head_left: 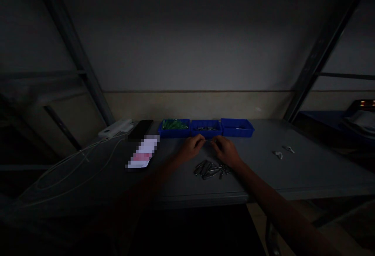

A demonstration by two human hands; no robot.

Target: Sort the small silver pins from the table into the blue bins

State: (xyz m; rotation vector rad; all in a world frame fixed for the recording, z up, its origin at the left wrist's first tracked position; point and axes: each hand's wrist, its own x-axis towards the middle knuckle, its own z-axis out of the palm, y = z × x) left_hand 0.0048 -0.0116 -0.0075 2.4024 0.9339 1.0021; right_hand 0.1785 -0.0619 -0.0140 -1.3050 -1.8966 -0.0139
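My left hand (191, 147) and my right hand (225, 149) are raised above the grey table, fingertips pinched and facing each other. Between them shows a small, thin, light piece (208, 140), too dim and small to name. Just below lies a loose pile of shiny metal cylinder-like parts (208, 169), partly beside my right forearm. Behind the hands three blue bins stand in a row. The left bin (175, 133) holds green pieces (175, 124), and the middle bin (206, 133) holds small metal parts. In the right bin (238, 132) I cannot make out any contents.
A lit phone (144, 152) lies left of my hands, with a dark flat object (141, 129) behind it. A white power strip (115, 128) and white cables (70, 154) run along the left. Two small white items (277, 154) lie at right. Metal posts (310, 60) frame the table (310, 170).
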